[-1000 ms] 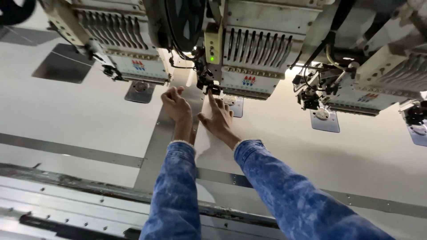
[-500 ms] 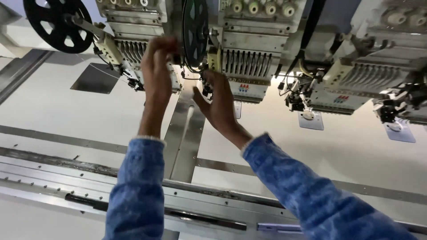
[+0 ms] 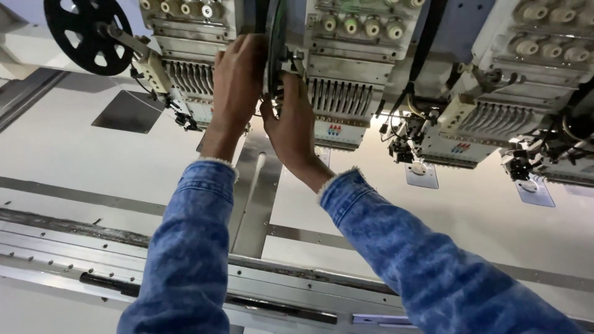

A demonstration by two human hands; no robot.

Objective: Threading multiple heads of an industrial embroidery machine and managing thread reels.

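both hands are raised to a dark reel (image 3: 274,43) that hangs edge-on between two sewing heads at the top centre of the frame. its long axis runs up and down, its thin rim faces the camera, and its top is cut off by the upper edge. the left hand (image 3: 238,80) is on the reel's left side, back toward the camera, fingers curled up and out of sight behind the reel, so i cannot tell whether it grips. the right hand (image 3: 294,117) is just right of the reel, fingers bent and touching small parts at its lower edge; whether it pinches anything is hidden. blue denim sleeves (image 3: 185,247) fill the lower frame. a black spoked wheel (image 3: 86,34) sits at upper left. the pale table (image 3: 74,154) lies below the heads.
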